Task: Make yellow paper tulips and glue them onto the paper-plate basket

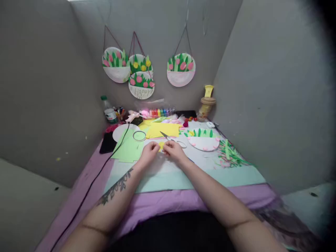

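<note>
My left hand point(150, 151) and my right hand point(174, 151) are close together over the table, fingers pinched. Between their fingertips is a small yellow paper piece point(161, 144), partly covered by the fingers. Just beyond my right hand lie scissors point(181, 143) with white handles and dark blades. Yellow paper sheets point(168, 129) are spread behind the hands, and green paper sheets point(128, 148) lie left of my left hand. To the right rests a paper plate basket point(204, 143) with green paper leaves, a yellow paper bit and pink pieces along its rim.
Green and pink paper scraps point(231, 154) are heaped at the right. A roll of tape point(139, 135), a white plate point(122, 131), a phone point(107, 142) and a black cable point(105, 163) are left. A bottle point(110, 113) and jar point(205, 109) stand behind. Flower plates point(181, 78) hang on the wall.
</note>
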`<state>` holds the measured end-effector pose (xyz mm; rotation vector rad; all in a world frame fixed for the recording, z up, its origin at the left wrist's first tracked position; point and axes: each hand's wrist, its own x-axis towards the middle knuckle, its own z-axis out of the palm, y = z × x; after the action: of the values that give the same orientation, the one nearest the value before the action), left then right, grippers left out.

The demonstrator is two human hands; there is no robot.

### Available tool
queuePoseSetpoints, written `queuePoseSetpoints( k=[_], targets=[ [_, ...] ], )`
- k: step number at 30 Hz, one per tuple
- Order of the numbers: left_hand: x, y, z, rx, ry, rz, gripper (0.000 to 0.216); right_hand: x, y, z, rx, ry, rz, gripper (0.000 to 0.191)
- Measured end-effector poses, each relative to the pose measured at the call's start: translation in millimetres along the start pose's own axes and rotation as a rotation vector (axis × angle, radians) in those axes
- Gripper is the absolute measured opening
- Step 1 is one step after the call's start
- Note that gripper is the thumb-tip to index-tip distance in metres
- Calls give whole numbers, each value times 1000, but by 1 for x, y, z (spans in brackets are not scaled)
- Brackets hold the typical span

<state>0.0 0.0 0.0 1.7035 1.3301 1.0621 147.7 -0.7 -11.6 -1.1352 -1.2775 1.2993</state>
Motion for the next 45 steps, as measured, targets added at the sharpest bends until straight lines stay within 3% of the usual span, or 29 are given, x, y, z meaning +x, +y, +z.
queuePoseSetpoints(
  k=[27, 35, 45],
  targets=[
    [-1, -4, 4, -51, 29, -13, 13, -1, -1, -2, 32, -20, -19, 12],
    [-3, 2, 3, -67, 63, -12, 13, -2, 1, 0, 0, -85, -21, 13],
    [-6, 6, 9, -97, 77, -44, 12, -3, 2, 2, -55, -45, -53, 12]
  ],
)
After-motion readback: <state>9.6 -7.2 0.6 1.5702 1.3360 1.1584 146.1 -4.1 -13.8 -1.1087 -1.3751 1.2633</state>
